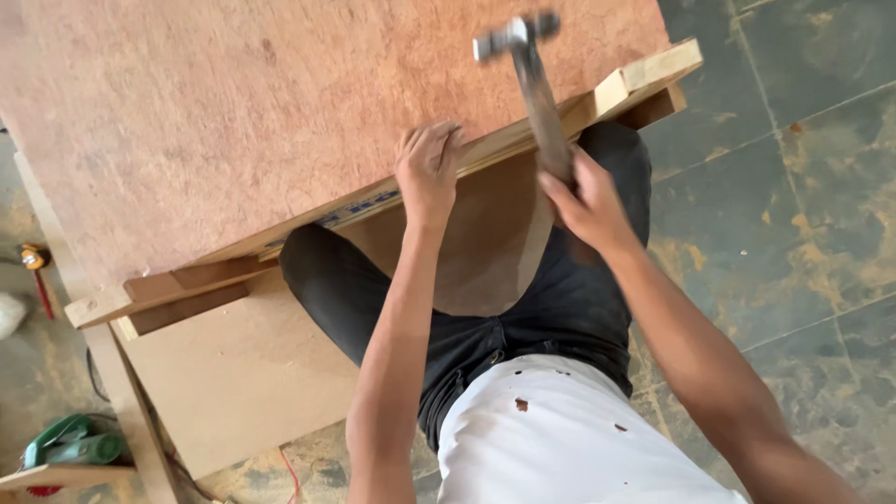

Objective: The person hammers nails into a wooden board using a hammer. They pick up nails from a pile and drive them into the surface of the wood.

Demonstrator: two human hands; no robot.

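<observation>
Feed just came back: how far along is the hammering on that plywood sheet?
Done: the plywood sheet lies on the wooden frame, edges roughly aligned. In hand: the right hand holds the hammer raised above the edge, while the left hand presses the sheet's edge. Left: cannot tell; no nail heads are visible.

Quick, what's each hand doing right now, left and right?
Left hand: not gripping anything, fingers curled over the edge of the plywood sheet, pressing on it.
Right hand: closed around the handle of the hammer, head raised above the board.
</observation>
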